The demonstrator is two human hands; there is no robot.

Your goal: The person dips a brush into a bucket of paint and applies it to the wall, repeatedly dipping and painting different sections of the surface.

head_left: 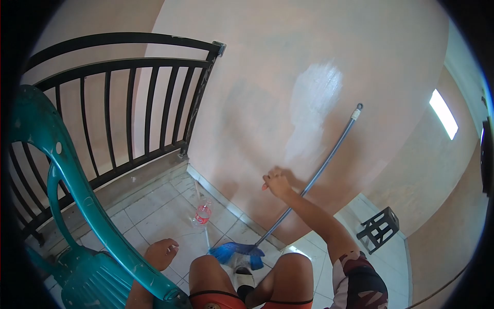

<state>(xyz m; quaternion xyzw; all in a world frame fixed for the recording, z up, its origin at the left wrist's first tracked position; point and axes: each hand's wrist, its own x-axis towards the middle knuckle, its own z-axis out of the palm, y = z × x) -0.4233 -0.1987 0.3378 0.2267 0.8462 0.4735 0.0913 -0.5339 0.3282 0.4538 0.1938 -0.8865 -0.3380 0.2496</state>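
Observation:
My right hand point(278, 183) reaches forward to the peach wall point(267, 92), fingers partly curled, right beside the grey handle of a broom point(319, 167) that leans on the wall; contact with the handle cannot be told. The broom's blue head point(235, 252) rests on the tiled floor between my knees. My left hand point(160, 253) hangs low near my left knee, fingers loosely bent and holding nothing, close to the green plastic chair point(77, 206). A clear plastic bottle with a red label point(203, 213) stands on the floor by the wall.
A black metal railing point(128, 103) closes the left side above a low ledge. A small black stool point(380, 227) stands at the right by the wall. White floor tiles point(154, 211) lie in front of my knees.

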